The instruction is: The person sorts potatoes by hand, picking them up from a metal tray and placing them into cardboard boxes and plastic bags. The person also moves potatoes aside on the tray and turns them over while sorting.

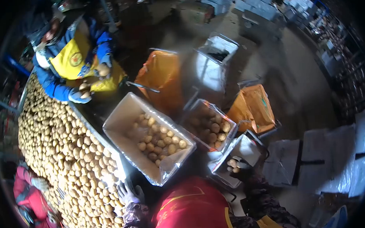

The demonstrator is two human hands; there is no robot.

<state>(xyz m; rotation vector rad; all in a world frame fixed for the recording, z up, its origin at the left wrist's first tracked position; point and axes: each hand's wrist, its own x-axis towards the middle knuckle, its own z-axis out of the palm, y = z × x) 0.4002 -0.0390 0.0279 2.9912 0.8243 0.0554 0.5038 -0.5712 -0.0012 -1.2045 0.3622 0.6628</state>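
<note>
1. The large lined carton (127,125) holds potatoes (157,142). The potato heap (75,156) is left of it; a white-lined bin (251,145) stands to its right, past the crate (232,130).
2. The gloved left hand (129,194) is between the heap and the carton's near side, fingers spread, gripping nothing visible. Coming in low with a flat palm would gather potatoes without bruising them.
3. The right hand (244,166), right of the carton, has its fingers curled around a few potatoes (234,163) at the bin. A cupped, light grip, opened low inside the liner, would limit knocks.
</note>
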